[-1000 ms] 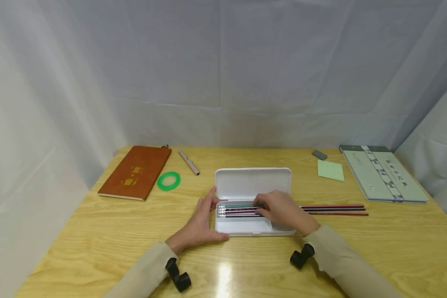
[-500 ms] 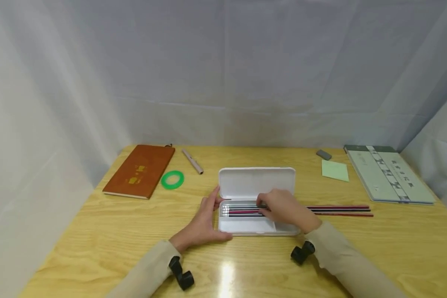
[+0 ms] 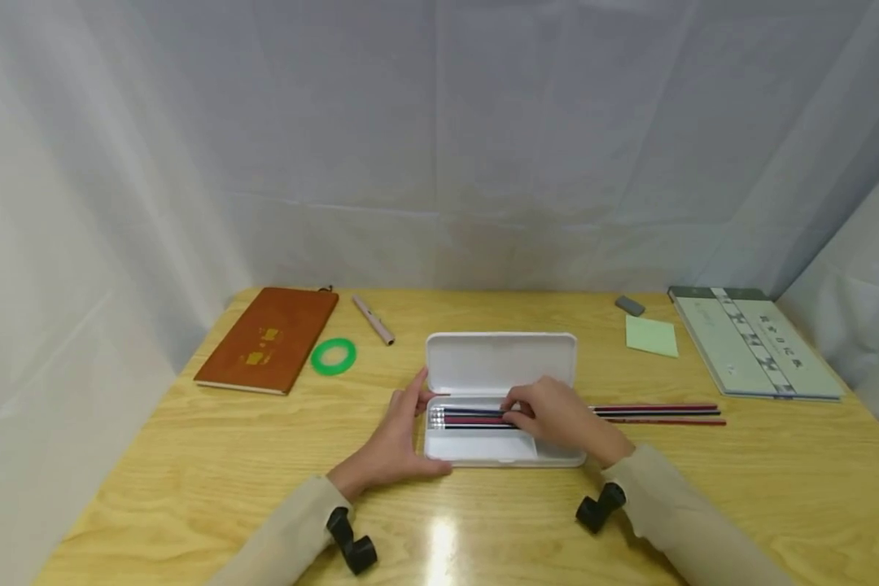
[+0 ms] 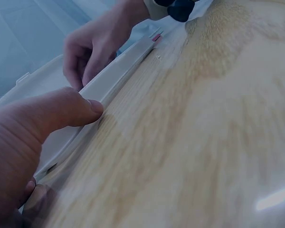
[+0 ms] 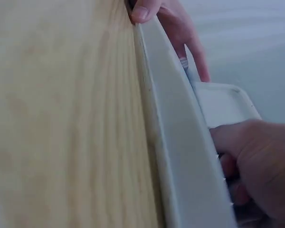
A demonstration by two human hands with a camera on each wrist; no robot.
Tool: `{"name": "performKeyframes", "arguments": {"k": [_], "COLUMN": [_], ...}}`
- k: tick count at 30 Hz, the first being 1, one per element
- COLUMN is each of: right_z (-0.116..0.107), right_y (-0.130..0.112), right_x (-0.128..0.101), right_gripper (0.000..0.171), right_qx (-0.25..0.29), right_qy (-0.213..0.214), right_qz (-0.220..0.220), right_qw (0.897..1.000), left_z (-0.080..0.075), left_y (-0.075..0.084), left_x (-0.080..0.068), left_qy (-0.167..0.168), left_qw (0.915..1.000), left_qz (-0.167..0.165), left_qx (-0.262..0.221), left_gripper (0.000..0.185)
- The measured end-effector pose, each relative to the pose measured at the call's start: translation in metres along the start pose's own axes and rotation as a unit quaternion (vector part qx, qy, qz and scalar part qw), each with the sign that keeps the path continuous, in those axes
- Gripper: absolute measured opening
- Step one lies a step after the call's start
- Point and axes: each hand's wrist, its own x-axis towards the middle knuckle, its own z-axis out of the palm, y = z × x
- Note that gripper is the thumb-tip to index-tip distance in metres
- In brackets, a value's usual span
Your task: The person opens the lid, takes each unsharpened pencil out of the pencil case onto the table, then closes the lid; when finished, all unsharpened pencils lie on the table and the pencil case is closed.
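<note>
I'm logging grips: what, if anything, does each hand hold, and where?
Left hand: the white case, by its left end. Right hand: at the pencils; any grip is unclear.

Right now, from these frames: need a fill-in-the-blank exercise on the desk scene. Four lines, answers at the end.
The left hand grips the white case at its ____ end.
The lid of the case stands ____.
The hand over the pencils in the case is the person's ____ hand.
The ring beside the brown notebook is ____ in colour.
Missing words: left; open; right; green.
</note>
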Motion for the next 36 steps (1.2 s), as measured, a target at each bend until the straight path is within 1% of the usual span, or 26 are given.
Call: {"name": "performKeyframes", "arguments": {"k": [2,4,6,8,11,14,16,18,21,24,28,32,36], "right_z": [-0.001,-0.007,-0.016,-0.025,-0.037,-0.044,-0.047,-0.051,-0.057,-0.060,-0.061,-0.059,-0.060], "right_y": [0.000,-0.001,0.000,0.006,0.021,0.040,0.051,0.060,0.070,0.076,0.079,0.080,0.082], "right_x": [-0.009,-0.020,-0.031,-0.045,-0.069,-0.098,-0.117,-0.133,-0.149,-0.157,-0.157,-0.153,-0.152], "right_gripper": [0.006,0.006,0.008,0.010,0.012,0.009,0.008,0.009,0.013,0.017,0.020,0.019,0.019], "right_qx": [0.039,0.073,0.085,0.087,0.070,0.046,0.030,0.012,-0.010,-0.023,-0.027,-0.031,-0.030], "right_qy": [0.036,0.073,0.102,0.118,0.122,0.120,0.120,0.129,0.147,0.153,0.137,0.122,0.110], "right_qz": [0.000,-0.006,-0.012,-0.007,0.028,0.086,0.117,0.134,0.137,0.128,0.124,0.148,0.172], "right_qw": [0.999,0.995,0.991,0.989,0.990,0.988,0.985,0.982,0.980,0.980,0.982,0.981,0.978], "left_z": [0.000,0.000,-0.002,-0.003,-0.004,-0.004,-0.005,-0.006,-0.006,-0.006,-0.004,-0.002,0.001], "left_y": [0.000,0.000,0.001,0.002,0.002,0.003,0.003,0.004,0.003,0.001,-0.001,-0.004,-0.003], "left_x": [0.000,0.001,0.002,0.003,0.003,0.002,0.001,0.000,-0.001,0.000,0.000,0.001,0.002], "left_qy": [-0.001,0.000,0.002,0.002,-0.003,-0.008,-0.008,-0.005,-0.003,-0.004,-0.004,-0.001,-0.006], "left_qw": [1.0000,1.0000,1.0000,1.0000,1.0000,0.9999,0.9999,1.0000,1.0000,0.9999,0.9999,1.0000,1.0000], "left_qz": [0.004,0.001,-0.002,-0.007,-0.007,-0.008,-0.010,-0.007,-0.008,-0.010,-0.008,0.000,-0.005], "left_qx": [0.001,0.001,0.001,0.000,-0.001,-0.004,-0.002,-0.002,0.004,0.005,0.006,0.008,-0.001], "left_gripper": [0.133,0.132,0.132,0.132,0.131,0.131,0.131,0.131,0.131,0.131,0.131,0.131,0.131]}}
